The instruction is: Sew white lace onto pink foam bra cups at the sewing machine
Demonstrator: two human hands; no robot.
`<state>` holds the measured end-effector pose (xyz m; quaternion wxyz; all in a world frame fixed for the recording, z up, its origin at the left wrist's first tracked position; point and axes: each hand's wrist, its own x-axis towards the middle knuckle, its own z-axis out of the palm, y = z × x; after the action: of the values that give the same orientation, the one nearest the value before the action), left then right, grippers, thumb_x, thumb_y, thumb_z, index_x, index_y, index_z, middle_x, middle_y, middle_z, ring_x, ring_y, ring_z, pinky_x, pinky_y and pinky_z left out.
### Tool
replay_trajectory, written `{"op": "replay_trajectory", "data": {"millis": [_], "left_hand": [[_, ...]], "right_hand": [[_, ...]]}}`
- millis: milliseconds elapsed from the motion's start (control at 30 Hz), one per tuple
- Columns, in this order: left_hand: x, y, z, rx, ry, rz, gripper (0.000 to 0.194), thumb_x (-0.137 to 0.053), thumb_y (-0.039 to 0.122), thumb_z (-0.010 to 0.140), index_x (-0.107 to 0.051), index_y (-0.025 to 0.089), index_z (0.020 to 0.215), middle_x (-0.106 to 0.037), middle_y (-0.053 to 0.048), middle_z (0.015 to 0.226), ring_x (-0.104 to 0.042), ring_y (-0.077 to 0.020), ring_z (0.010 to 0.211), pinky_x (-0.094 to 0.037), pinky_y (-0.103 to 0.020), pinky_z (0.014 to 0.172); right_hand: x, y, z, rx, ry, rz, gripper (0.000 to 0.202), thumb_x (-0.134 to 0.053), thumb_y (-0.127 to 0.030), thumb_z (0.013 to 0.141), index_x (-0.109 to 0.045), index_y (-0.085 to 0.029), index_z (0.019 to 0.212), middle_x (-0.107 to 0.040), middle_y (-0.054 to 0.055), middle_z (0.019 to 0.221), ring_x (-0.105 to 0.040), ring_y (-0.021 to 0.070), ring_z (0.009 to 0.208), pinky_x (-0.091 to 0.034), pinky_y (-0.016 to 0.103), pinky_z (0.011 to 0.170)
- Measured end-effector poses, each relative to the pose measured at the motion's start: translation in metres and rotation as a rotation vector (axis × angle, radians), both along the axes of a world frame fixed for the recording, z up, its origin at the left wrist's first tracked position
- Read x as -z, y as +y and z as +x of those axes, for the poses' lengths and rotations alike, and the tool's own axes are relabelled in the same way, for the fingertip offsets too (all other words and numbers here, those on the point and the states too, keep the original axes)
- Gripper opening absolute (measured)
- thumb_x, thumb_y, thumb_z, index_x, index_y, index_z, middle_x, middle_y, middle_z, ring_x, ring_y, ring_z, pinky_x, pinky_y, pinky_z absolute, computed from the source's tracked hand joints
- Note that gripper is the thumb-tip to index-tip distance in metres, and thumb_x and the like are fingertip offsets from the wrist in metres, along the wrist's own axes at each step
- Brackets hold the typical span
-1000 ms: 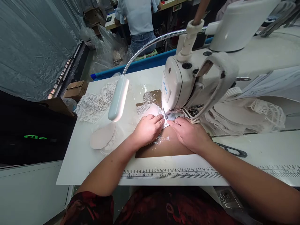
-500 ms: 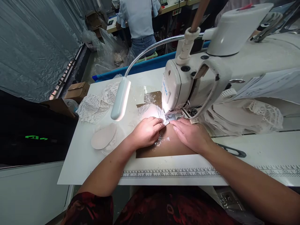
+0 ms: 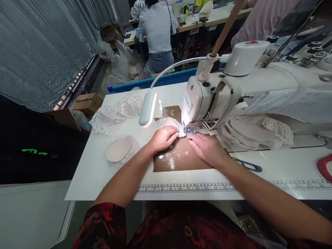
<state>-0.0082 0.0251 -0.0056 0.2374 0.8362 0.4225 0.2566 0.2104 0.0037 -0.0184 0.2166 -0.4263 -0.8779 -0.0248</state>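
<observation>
A white lace piece with a pale pink pad (image 3: 169, 122) lies at the needle of the sewing machine (image 3: 193, 100). My left hand (image 3: 164, 139) pinches the near edge of that lace, just left of the presser foot. My right hand (image 3: 207, 148) rests palm down on the brown taped sheet (image 3: 178, 159), right of the needle, its fingers stretched toward the foot and holding nothing I can see.
Lace pieces (image 3: 109, 119) lie at the back left, pale oval pads (image 3: 119, 149) nearer. A lamp (image 3: 147, 108) hangs over the table. Stacked lace cups (image 3: 249, 133) and a dark tool (image 3: 247, 165) lie right; red-handled scissors (image 3: 325, 167) at the far right. People sit beyond.
The camera view has shifted, showing more of the right side and background. My left hand has drawn back slightly from the needle, with the lace edge bunched at its fingertips.
</observation>
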Motion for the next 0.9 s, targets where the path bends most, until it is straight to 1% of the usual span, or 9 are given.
{"op": "replay_trajectory", "data": {"millis": [133, 333, 400, 567, 667, 733, 800, 833, 900], "left_hand": [[0.003, 0.004, -0.001, -0.025, -0.122, -0.133, 0.031, -0.041, 0.03, 0.093, -0.058, 0.016, 0.072, -0.066, -0.006, 0.088, -0.061, -0.0177, 0.085, -0.048, -0.03, 0.083], [0.005, 0.007, -0.003, -0.006, -0.155, -0.159, 0.038, -0.038, 0.034, 0.093, -0.053, 0.016, 0.064, -0.062, -0.003, 0.075, -0.058, -0.0157, 0.077, -0.047, -0.028, 0.079], [0.007, 0.009, -0.005, 0.013, -0.16, -0.161, 0.039, -0.038, 0.035, 0.093, -0.055, 0.016, 0.065, -0.062, -0.003, 0.074, -0.058, -0.0156, 0.077, -0.048, -0.029, 0.079], [0.008, 0.01, -0.006, 0.042, -0.164, -0.149, 0.036, -0.038, 0.036, 0.094, -0.061, 0.016, 0.075, -0.066, -0.005, 0.086, -0.06, -0.0166, 0.085, -0.048, -0.031, 0.085], [0.005, 0.006, -0.008, 0.059, -0.151, -0.142, 0.036, -0.039, 0.038, 0.094, -0.062, 0.016, 0.077, -0.067, -0.005, 0.088, -0.061, -0.017, 0.087, -0.048, -0.031, 0.085], [0.001, 0.002, -0.009, 0.08, -0.104, -0.11, 0.03, -0.049, 0.042, 0.089, -0.063, 0.016, 0.082, -0.067, -0.005, 0.09, -0.061, -0.0185, 0.088, -0.048, -0.033, 0.084], [-0.001, -0.004, -0.01, 0.1, -0.018, -0.033, 0.029, -0.063, 0.044, 0.079, -0.063, 0.017, 0.09, -0.067, -0.006, 0.098, -0.059, -0.0213, 0.093, -0.049, -0.034, 0.084], [-0.002, -0.006, -0.011, 0.107, 0.033, 0.019, 0.031, -0.067, 0.042, 0.076, -0.063, 0.018, 0.094, -0.066, -0.006, 0.103, -0.059, -0.0223, 0.096, -0.049, -0.035, 0.085], [-0.002, -0.011, -0.01, 0.12, 0.131, 0.125, 0.024, -0.062, 0.035, 0.081, -0.065, 0.018, 0.097, -0.065, -0.007, 0.11, -0.057, -0.0224, 0.099, -0.048, -0.035, 0.085]], "right_hand": [[-0.001, 0.0, -0.001, -0.026, -0.034, 0.081, 0.027, -0.045, -0.028, 0.095, -0.066, -0.014, 0.104, -0.072, 0.006, 0.086, -0.065, 0.0166, 0.072, -0.043, 0.027, 0.069], [-0.012, 0.001, -0.016, 0.026, -0.23, 0.05, 0.034, -0.044, -0.036, 0.094, -0.065, -0.013, 0.109, -0.072, 0.009, 0.082, -0.063, 0.0174, 0.063, -0.036, 0.028, 0.057], [-0.013, 0.003, -0.024, 0.041, -0.245, 0.051, 0.035, -0.042, -0.036, 0.095, -0.066, -0.013, 0.106, -0.072, 0.009, 0.079, -0.062, 0.0177, 0.06, -0.033, 0.028, 0.054], [-0.013, 0.009, -0.036, 0.058, -0.244, 0.062, 0.034, -0.036, -0.021, 0.095, -0.068, -0.014, 0.087, -0.07, 0.007, 0.067, -0.059, 0.0161, 0.055, -0.027, 0.029, 0.052], [-0.015, 0.009, -0.032, 0.048, -0.237, 0.063, 0.032, -0.037, -0.019, 0.093, -0.068, -0.014, 0.086, -0.07, 0.007, 0.069, -0.059, 0.0157, 0.056, -0.027, 0.029, 0.053], [-0.017, 0.007, -0.026, 0.027, -0.236, 0.056, 0.031, -0.038, -0.019, 0.093, -0.068, -0.014, 0.088, -0.07, 0.007, 0.07, -0.058, 0.0154, 0.057, -0.028, 0.029, 0.053], [-0.019, 0.004, -0.019, -0.019, -0.243, 0.038, 0.031, -0.038, -0.018, 0.092, -0.068, -0.014, 0.088, -0.069, 0.006, 0.069, -0.057, 0.0149, 0.058, -0.029, 0.028, 0.054], [-0.019, 0.003, -0.016, -0.052, -0.248, 0.025, 0.031, -0.038, -0.018, 0.092, -0.068, -0.015, 0.087, -0.068, 0.005, 0.069, -0.057, 0.0147, 0.059, -0.03, 0.028, 0.055], [-0.018, 0.001, -0.009, -0.12, -0.257, -0.003, 0.03, -0.039, -0.018, 0.092, -0.069, -0.017, 0.086, -0.068, 0.004, 0.073, -0.057, 0.0143, 0.065, -0.032, 0.027, 0.058]]}}
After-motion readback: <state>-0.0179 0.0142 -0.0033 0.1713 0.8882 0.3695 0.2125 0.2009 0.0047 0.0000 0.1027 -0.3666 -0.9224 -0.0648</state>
